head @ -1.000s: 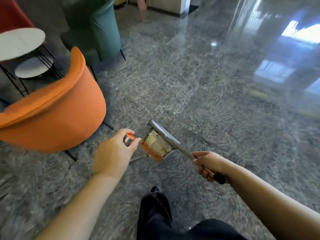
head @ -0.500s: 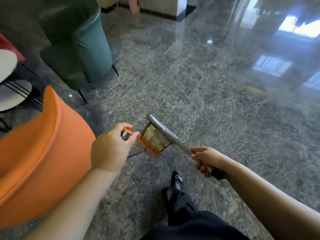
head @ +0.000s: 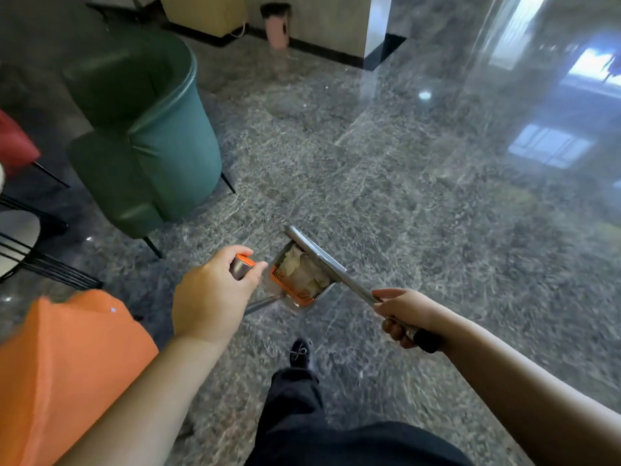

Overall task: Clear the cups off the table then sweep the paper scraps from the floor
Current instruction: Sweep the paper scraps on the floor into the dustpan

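The person is carrying the swept paper scraps (head: pixel 304 272) inside the dustpan (head: pixel 295 280). The left hand (head: pixel 211 294) is gripping its handle, the right hand (head: pixel 405 312) is gripping the broom (head: pixel 322 258). Judging by this, emptying into the bin (head: pixel 277 25) comes next.

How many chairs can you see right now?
3: a green chair upper left, an orange chair lower left, a red chair cut off at the left edge. Others may be hidden.
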Available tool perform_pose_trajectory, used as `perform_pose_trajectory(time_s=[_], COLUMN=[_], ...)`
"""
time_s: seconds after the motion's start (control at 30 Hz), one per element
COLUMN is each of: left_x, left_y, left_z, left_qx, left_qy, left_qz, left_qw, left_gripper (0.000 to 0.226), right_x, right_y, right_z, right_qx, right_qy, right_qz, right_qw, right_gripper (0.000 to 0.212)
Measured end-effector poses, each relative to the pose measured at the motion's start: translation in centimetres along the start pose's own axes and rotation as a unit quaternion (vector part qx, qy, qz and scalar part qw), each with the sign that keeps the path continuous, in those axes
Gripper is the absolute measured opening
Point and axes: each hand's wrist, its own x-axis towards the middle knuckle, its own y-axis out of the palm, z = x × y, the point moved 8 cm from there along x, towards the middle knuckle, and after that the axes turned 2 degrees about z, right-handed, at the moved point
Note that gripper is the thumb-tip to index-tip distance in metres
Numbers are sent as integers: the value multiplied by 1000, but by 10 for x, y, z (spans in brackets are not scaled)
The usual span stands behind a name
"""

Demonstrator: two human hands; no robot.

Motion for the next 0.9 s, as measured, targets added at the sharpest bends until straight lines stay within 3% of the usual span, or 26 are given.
perform_pose_trajectory(time_s=[0.33,0.47,0.77,0.9], left_x=[266,360,561,643], left_y=[82,111,198,216], left_z=[-15,-32,-63,-77], left_qx=[13,16,7,18], left_qy=[55,68,7,5], left_qz=[4,1,7,-28], left_qw=[998,998,1000,999], left_gripper=[23,24,24,24], right_x=[149,196,324,372], right_y=[-57,-90,-185,-222], right_z=[195,269,447,533], right_qx=[40,41,14,-6], right_qy=[-6,-16,-14,-2], right_qz=[-10,-14,-6,-5], right_qw=[999,999,1000,1000], right_gripper=[46,33,29,20])
